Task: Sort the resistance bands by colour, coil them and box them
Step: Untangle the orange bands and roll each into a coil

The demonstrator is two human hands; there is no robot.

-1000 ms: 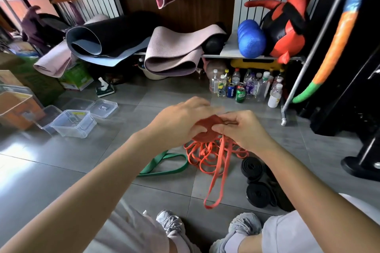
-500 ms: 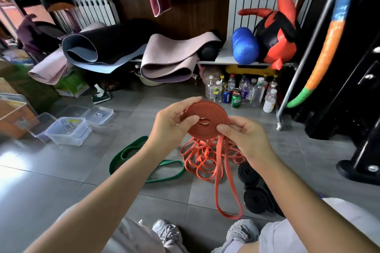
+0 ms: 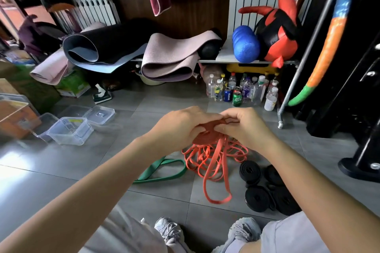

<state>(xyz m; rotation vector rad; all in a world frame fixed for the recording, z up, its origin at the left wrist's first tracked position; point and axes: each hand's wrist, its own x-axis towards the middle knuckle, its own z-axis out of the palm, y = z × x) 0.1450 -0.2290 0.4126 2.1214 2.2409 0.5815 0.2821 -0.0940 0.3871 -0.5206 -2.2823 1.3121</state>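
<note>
Between both hands I hold a half-wound orange band coil (image 3: 207, 135), tilted nearly flat. My left hand (image 3: 181, 127) grips its left side and my right hand (image 3: 244, 129) pinches its right edge. The band's loose tail (image 3: 216, 172) hangs from the coil to the floor. Under my hands lies a tangle of orange bands (image 3: 207, 156). A green band (image 3: 162, 170) lies flat to the left of it. Several black coiled bands (image 3: 259, 187) sit on the floor to the right. Clear plastic boxes (image 3: 70, 133) stand at the left.
Loose box lids (image 3: 98, 115) lie behind the boxes. Bottles and cans (image 3: 240, 90) stand under a shelf with rolled mats (image 3: 170, 61). A metal rack leg (image 3: 281, 117) and black equipment (image 3: 362, 129) stand at the right. My shoes (image 3: 170, 232) are at the bottom.
The coil was upright and facing me half a second ago; it now lies tilted flat, lower, with both hands closed over it. The hanging tail has grown shorter.
</note>
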